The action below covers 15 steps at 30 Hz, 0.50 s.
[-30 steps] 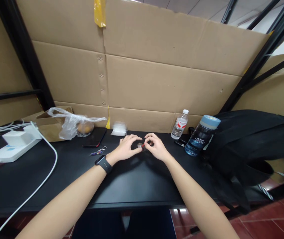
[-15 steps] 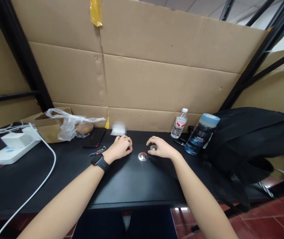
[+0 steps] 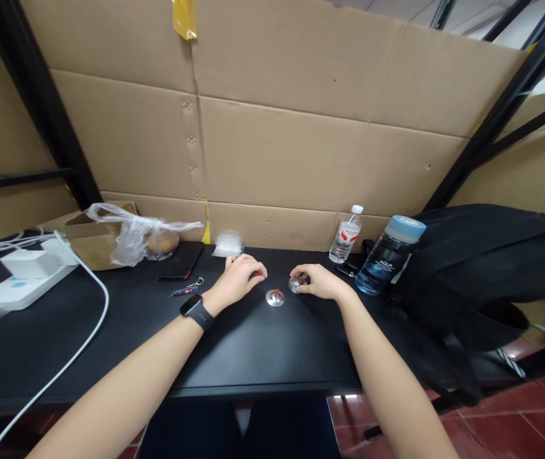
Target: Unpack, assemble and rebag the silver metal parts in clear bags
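In the middle of the black table (image 3: 253, 357) lies a small silver cymbal-like disc (image 3: 275, 299) with a red piece at its centre. To its right, my right hand (image 3: 319, 281) grips a second silver disc (image 3: 296, 283), tilted up between thumb and fingers. My left hand (image 3: 239, 280), with a dark watch (image 3: 192, 307) on the wrist, is closed around a small red thing (image 3: 255, 274) that barely shows at the fingertips. Its kind is hidden by the fingers.
A clear packet (image 3: 229, 243), phone (image 3: 182, 260) and keyring (image 3: 188, 288) lie to the left, near a bagged item (image 3: 162, 242) and power strip (image 3: 33, 290). Rightward stand a water bottle (image 3: 345, 237), a blue-lidded bottle (image 3: 387, 258) and a black backpack (image 3: 482, 274).
My right hand has taken hold of the second silver disc and tipped it up off the table. My left hand has risen and moved slightly right, with the red thing at its fingertips.
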{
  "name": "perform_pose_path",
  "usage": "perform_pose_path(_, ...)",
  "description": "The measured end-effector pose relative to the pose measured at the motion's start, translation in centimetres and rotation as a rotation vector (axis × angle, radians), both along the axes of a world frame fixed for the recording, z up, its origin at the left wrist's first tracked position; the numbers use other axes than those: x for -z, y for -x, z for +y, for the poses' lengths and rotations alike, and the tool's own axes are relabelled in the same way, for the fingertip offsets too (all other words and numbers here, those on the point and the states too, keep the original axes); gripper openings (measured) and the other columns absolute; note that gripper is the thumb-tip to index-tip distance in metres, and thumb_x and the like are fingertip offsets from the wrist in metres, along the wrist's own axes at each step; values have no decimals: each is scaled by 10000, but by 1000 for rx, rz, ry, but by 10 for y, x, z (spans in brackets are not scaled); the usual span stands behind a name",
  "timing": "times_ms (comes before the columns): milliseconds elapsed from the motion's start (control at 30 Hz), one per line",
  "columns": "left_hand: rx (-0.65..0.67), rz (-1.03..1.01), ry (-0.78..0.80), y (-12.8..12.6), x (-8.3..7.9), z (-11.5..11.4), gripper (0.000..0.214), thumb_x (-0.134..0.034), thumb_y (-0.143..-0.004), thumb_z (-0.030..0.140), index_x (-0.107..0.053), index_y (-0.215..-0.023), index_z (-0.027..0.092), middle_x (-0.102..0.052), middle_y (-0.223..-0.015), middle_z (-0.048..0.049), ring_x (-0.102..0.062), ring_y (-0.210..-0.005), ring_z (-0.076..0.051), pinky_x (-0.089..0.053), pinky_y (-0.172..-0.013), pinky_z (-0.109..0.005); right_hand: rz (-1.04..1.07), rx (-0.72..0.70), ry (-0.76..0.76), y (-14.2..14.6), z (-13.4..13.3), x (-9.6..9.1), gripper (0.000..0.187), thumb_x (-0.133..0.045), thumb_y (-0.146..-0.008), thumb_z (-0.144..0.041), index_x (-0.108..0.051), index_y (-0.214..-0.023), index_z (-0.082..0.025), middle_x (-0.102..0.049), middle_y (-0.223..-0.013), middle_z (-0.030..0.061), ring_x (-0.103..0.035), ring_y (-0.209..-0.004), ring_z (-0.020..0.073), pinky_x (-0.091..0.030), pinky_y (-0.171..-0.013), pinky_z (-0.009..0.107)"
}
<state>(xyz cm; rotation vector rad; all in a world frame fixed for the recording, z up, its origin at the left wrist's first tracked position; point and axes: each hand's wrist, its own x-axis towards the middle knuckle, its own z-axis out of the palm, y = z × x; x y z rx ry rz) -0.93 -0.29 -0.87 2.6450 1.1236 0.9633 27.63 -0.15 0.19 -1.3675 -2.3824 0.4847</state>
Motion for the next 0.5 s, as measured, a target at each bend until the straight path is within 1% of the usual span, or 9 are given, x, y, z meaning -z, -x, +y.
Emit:
perform_pose_path(67,-9,-38,9,-1,0,0,55,-656,-918,275,-710,-909,276,-736,-1009,4,-561,-1081,-221,-271,-898,-386,20,-6,1,-2,0,-1,358,-799,-719,-211,-723,-1068,-227,-751,-980,40,-692,-877,202,-510,-816,302)
perform_pose_path(133,-31,-88,25,-2,-1,1,65,-684,-899,284,-724,-951,288,-747,-1012,-1,-568,-1088,-228,-280,-917,-398,48,-16,-12,-4,-2,-3,355,-789,-717,-183,-726,-1063,-230,-746,-985,39,-689,-877,198,-510,-815,305)
perform_pose_path(200,-53,-133,40,-3,-1,1,92,-705,-884,309,-737,-969,297,-753,-1012,-4,-579,-1080,-235,-293,-934,-411,96,-15,-54,-3,-3,-5,368,-773,-722,-159,-723,-1078,-234,-735,-1018,45,-684,-892,196,-513,-810,310)
perform_pose_path(267,-67,-169,47,-3,-2,1,77,-717,-872,333,-757,-932,308,-754,-998,-3,-588,-1074,-241,-307,-948,-422,184,-8,-106,2,-6,-9,399,-768,-727,-160,-711,-1114,-240,-717,-1070,55,-681,-914,196,-520,-802,315)
perform_pose_path(367,-43,-233,51,-3,-6,-1,80,-705,-877,347,-774,-893,312,-746,-963,-4,-606,-1040,-233,-352,-957,-415,411,-32,-178,22,-12,-12,407,-779,-751,-220,-688,-1147,-247,-689,-1142,67,-676,-976,202,-534,-822,329)
perform_pose_path(433,-7,-310,59,-3,-9,-2,103,-687,-888,350,-774,-895,296,-727,-965,-12,-618,-1005,-217,-394,-951,-391,590,-67,-249,41,-17,-13,357,-788,-765,-270,-695,-1108,-245,-658,-1204,79,-651,-1067,218,-538,-860,341)
perform_pose_path(500,10,-414,66,-3,-11,-2,120,-680,-890,351,-770,-898,272,-693,-999,-25,-623,-988,-204,-426,-952,-371,717,-60,-305,61,-23,-11,339,-803,-764,-301,-701,-1083,-249,-646,-1210,84,-634,-1111,226,-537,-885,347)
